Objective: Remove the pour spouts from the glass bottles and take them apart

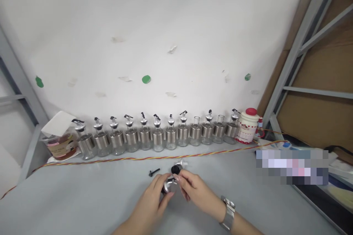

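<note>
Near the front middle of the table, my left hand (153, 198) is closed around a silver pour spout (168, 185), the kind of top seen on the bottles behind. Fingertips of my right hand (193, 187) are pinched together at a small black part (171, 179) on top of that spout. Just beyond my right fingers lies a second pour spout (182, 163), its black stopper (175, 169) facing me. A loose black piece (154, 172), thin with a short crossbar, rests on the table beyond my left hand.
Several glass bottles with steel sleeves (158, 136) line the wall; two, including this open-necked bottle (195, 132), lack spouts. A red-yellow twisted cord (132, 158) crosses before them. A plastic tub (60, 147) stands left, a red-lidded jar (246, 128) right. Metal posts frame both sides.
</note>
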Tool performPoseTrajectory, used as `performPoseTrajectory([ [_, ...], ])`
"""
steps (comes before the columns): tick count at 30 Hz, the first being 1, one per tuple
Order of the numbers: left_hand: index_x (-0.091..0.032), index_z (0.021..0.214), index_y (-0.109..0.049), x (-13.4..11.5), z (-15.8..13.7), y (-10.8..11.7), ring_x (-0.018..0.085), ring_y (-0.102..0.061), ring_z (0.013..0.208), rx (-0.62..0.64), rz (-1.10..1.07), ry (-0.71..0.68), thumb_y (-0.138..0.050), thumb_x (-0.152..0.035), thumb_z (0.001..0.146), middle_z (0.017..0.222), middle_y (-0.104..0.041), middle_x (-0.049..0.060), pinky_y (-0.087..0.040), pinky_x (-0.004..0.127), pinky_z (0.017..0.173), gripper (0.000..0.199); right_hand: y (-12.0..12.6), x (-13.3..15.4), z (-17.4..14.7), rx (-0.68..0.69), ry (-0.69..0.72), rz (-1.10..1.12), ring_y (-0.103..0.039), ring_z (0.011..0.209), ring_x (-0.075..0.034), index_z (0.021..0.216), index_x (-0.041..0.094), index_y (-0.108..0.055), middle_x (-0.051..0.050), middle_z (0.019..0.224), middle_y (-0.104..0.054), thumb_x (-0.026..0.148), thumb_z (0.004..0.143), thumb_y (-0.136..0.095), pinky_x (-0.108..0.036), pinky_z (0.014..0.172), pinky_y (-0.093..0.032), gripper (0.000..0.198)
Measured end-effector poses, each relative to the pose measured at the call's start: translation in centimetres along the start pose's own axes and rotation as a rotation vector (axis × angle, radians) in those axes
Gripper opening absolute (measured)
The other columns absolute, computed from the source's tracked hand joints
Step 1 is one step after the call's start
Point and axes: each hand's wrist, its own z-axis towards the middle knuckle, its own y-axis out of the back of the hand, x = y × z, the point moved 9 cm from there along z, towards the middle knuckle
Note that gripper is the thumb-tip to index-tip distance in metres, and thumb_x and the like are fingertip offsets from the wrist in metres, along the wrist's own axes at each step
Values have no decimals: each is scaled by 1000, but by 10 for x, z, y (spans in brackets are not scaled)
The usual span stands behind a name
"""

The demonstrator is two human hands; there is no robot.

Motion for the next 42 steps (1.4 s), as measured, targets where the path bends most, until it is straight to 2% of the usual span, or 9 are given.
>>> performPoseTrajectory([
  [5,-26,124,-34,3,-2,5,19,-44,110,-65,-47,-4,-36,-26,85,120,-46,8,-38,35,92,39,-9,-7,1,57,-98,147,-37,37,-6,62,19,-39,7,46,-39,55,80,-38,-17,37,-30,40],
  [10,-27,129,-28,3,-3,1,18,-41,114,-31,-102,-12,-35,-28,86,124,-42,8,-35,36,96,44,-23,-8,0,138,-110,251,-37,34,-6,62,19,-39,7,43,-40,57,79,-36,-16,34,-30,42],
  [14,-23,120,-40,5,-1,-2,20,-46,109,-13,-103,-7,-38,-27,84,117,-49,10,-37,38,94,36,-24,-6,-1,146,-96,256,-38,36,-6,65,19,-39,7,46,-42,55,81,-35,-17,36,-32,40],
  [17,-20,121,-39,13,0,2,21,-47,107,-51,-65,49,-40,-21,82,115,-50,12,-38,39,92,39,-19,-3,-4,145,-92,116,-40,39,-7,65,18,-41,6,49,-42,53,84,-31,-18,40,-33,41],
  [22,-23,127,-31,8,0,8,19,-50,100,-78,70,-29,-39,-10,79,108,-54,9,-42,39,87,51,7,27,-9,-51,96,-525,-50,60,-13,69,19,-47,1,63,-54,42,90,-26,-23,57,-36,37],
  [26,-23,117,-43,-9,-3,6,18,-51,97,-79,222,-205,-48,-13,77,101,-56,6,-43,35,86,41,-4,47,-13,-22,284,-866,-52,69,-16,83,20,-50,-2,78,-59,35,90,-31,-27,65,-36,25],
  [29,-18,99,-53,-16,-3,9,20,-55,81,-128,344,-242,-61,-24,71,85,-60,5,-48,33,71,30,-18,48,-15,28,382,-1037,-52,69,-17,87,20,-52,-3,79,-58,33,89,-34,-29,65,-35,22],
  [33,-18,71,-53,-23,-3,13,19,-55,63,-160,528,-206,-67,-42,61,64,-58,1,-46,30,55,30,-24,45,-14,40,415,-1098,-50,64,-16,83,21,-51,-1,76,-56,32,89,-37,-28,62,-35,19],
  [42,-20,63,-45,-41,-11,20,15,-53,47,-284,643,-287,-53,-65,60,52,-55,-1,-37,24,43,46,-16,40,-14,-38,376,-948,-50,68,-14,82,20,-51,-1,76,-56,28,89,-37,-25,63,-37,18],
])
